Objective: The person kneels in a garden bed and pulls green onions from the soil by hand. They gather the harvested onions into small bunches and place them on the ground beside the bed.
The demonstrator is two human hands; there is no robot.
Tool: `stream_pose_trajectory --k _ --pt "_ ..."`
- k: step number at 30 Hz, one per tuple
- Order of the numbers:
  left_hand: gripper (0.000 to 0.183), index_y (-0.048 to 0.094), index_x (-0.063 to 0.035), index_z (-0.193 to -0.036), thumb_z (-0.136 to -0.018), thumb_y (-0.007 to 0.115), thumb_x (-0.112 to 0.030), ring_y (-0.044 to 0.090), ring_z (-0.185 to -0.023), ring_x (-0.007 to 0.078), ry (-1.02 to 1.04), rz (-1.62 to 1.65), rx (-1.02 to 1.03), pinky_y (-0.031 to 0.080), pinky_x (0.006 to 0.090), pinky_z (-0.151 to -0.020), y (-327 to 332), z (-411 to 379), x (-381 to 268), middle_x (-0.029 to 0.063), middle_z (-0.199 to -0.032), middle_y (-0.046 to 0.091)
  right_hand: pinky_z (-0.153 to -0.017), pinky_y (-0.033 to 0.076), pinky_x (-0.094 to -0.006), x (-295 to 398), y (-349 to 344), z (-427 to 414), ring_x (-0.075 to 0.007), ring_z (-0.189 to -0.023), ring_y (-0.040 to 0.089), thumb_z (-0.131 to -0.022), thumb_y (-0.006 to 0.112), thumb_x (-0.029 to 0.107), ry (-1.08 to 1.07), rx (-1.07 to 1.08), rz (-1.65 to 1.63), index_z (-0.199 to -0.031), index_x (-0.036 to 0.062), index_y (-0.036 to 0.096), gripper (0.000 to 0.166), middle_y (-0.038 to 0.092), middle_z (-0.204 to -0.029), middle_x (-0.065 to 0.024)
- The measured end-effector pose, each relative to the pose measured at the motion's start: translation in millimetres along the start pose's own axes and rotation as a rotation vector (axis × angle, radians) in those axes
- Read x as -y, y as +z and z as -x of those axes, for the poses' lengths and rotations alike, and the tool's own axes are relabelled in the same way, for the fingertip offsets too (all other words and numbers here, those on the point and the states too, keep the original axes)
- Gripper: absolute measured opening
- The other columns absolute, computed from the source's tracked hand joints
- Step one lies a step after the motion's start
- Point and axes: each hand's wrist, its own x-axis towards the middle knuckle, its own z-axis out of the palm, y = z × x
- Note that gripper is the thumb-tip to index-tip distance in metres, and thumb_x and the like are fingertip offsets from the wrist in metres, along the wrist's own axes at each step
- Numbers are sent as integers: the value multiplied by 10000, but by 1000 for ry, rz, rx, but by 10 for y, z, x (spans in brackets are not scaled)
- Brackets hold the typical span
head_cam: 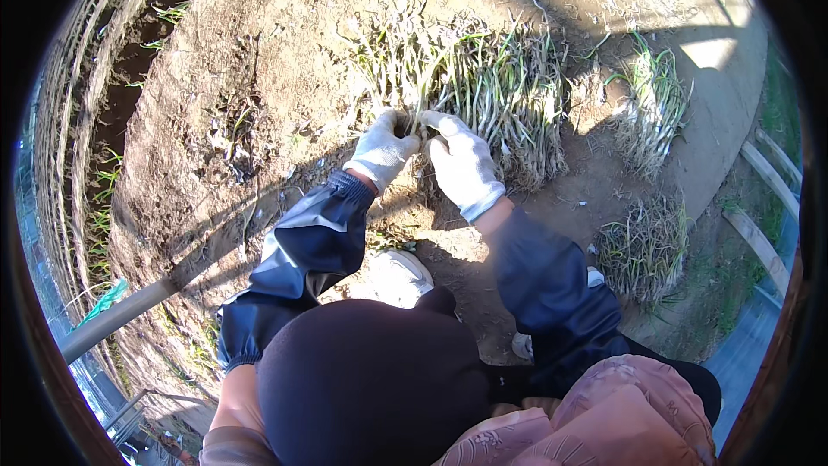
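Both of my hands wear white knit gloves, with dark sleeve covers on the forearms. My left hand (383, 149) and my right hand (460, 158) come close together at the near edge of a wide pile of green-stalked seedlings (504, 90), which look like onion or leek plants. Between my fingertips stands a thin pale stalk (422, 123) whose leaves reach up over the pile. Both hands seem to pinch it near its lower end. The roots of the piled plants face toward me, their green tops away.
Two smaller seedling bundles lie at the right, one green and white (654, 107), one drier (642, 249). A metal pipe (119, 320) crosses the lower left. Planted rows run along the far left; curved pale slats (760, 246) stand at the right. A white shoe (401, 277) is below my hands.
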Motion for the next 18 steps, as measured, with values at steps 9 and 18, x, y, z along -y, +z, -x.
stream_pose_trajectory --k 9,18 --pt "375 660 -62 -936 -843 588 -418 641 -812 317 -143 -476 -337 485 396 -744 -969 -349 298 169 -851 670 -847 490 -378 -167 127 -18 -287 -976 616 -847 480 128 -9 83 266 -1051 109 624 250 634 -1094 -99" --pt "544 610 -22 -1117 -739 723 -397 642 -929 304 -103 -85 -363 489 372 -826 -744 -609 616 194 -988 666 -850 492 -368 81 490 -282 -283 -1012 608 -822 466 87 -290 273 364 -1090 106 616 307 597 -1188 -87"
